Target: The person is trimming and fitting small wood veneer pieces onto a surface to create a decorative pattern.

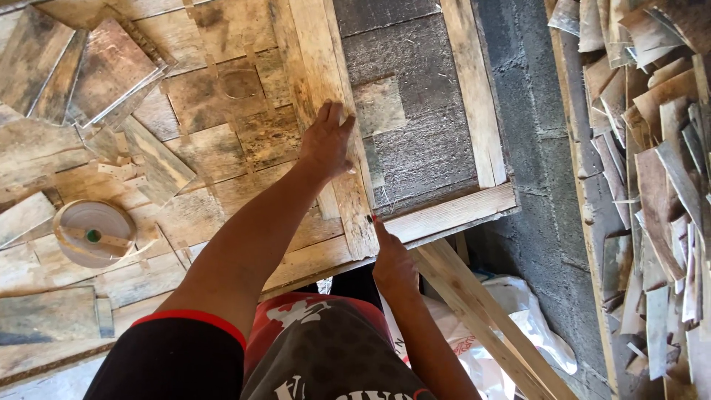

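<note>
Your left hand [326, 141] is pressing flat, open, on the veneer sheet [222, 111] | your right hand [392, 263] is pinching the wooden frame [452, 211] edge.

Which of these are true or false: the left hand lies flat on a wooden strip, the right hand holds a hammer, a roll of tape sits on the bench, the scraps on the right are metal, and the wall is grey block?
1. The left hand lies flat on a wooden strip of the frame. True.
2. The right hand holds a hammer. False: it grips the frame's lower edge near a corner, and no hammer shows.
3. A roll of tape sits on the workbench. True.
4. The pile of scraps on the right is metal. False: it looks like thin wood veneer offcuts.
5. The wall is grey block. True.
</note>
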